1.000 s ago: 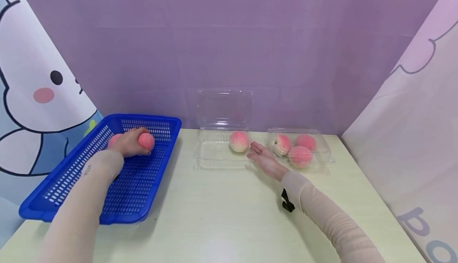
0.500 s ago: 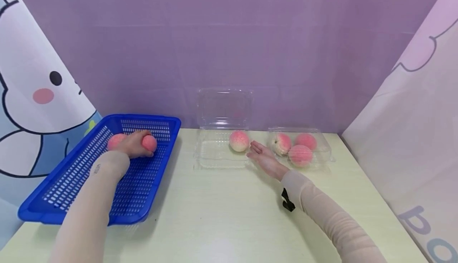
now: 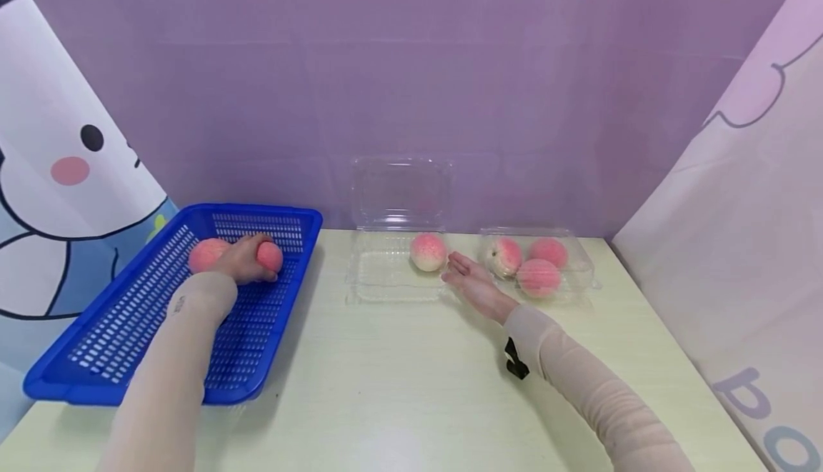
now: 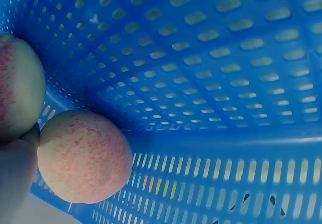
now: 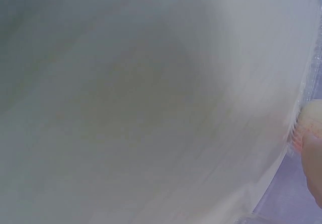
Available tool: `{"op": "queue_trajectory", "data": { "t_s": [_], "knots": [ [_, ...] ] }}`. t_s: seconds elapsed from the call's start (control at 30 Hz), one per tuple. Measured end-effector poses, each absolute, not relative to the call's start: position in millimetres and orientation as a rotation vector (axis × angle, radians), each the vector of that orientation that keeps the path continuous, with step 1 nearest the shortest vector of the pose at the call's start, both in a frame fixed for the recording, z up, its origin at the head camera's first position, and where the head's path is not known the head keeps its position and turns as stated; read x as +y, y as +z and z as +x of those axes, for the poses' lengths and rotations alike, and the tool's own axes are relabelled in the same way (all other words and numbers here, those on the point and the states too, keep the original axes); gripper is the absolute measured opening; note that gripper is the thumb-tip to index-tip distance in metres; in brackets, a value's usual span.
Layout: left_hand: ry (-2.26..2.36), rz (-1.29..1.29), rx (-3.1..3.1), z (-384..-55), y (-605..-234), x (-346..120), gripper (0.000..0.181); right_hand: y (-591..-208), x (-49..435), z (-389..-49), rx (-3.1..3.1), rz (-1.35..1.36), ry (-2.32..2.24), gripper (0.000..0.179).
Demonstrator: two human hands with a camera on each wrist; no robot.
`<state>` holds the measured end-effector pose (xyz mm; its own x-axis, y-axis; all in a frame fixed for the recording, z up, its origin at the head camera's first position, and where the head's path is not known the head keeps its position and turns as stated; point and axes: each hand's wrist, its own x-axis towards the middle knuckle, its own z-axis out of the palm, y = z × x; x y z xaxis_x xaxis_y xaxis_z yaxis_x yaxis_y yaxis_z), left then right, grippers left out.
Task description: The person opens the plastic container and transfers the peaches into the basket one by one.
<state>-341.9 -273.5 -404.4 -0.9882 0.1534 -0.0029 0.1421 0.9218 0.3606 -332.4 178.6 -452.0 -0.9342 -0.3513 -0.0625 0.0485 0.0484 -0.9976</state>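
Inside the blue basket (image 3: pixel 257 329), my left hand (image 3: pixel 241 260) grips a pink peach (image 3: pixel 270 256) at its far end. Beside that hand, to its left, another peach (image 3: pixel 207 254) lies in the basket. The left wrist view shows the gripped peach (image 4: pixel 19 85) at the edge and the loose peach (image 4: pixel 85 156) next to my thumb. My right hand (image 3: pixel 477 288) is held out with straight fingers, palm up, its fingertips close to a peach (image 3: pixel 428 252) in an open clear plastic clamshell box (image 3: pixel 382 268). That peach (image 5: pixel 309 123) shows at the right wrist view's edge, partly behind a finger.
To the right of my right hand, a second clear clamshell box (image 3: pixel 581 263) holds three peaches, one of them (image 3: pixel 539 278) at the front. The open box's lid (image 3: pixel 402 193) stands up against the purple curtain (image 3: pixel 411 86). All of it rests on a pale table (image 3: pixel 386 386).
My left hand has shifted slightly right with the peach in its grip, and more of the loose peach beside it shows. My right hand has stayed in place.
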Motion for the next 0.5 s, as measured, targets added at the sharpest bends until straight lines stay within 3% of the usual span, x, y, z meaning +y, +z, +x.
{"op": "queue_trajectory", "data": {
  "t_s": [0.5],
  "knots": [
    [0.613,0.206,3.067,-346.0,-410.3,-275.2,0.083,-453.7,177.9,-332.3,2.031,-0.305,-1.993,0.072]
  ]
}}
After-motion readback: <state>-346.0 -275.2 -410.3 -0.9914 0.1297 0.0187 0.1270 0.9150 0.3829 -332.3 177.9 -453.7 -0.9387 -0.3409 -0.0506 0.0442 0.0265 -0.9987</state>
